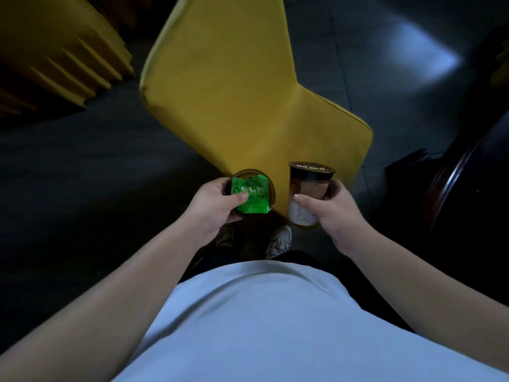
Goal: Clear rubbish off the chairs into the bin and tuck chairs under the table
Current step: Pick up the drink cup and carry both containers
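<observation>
Both hands loaded, bin unseen

Left hand (213, 208) grips a round dark tub with green foil packet (250, 194); right hand (334, 209) holds an upright sealed plastic cup (308, 188) (yellow upholstered chair (234, 86) just ahead).

Pale shirt (275, 326), dark trousers (358, 285), seemingly patterned trainers (279, 241).

Yellow chair fills the way ahead

The yellow chair (237, 86) stands just beyond both hands, blocking forward reach; dark bare floor (91, 172) lies open to its left, dark furniture (462, 172) crowds the right.
</observation>
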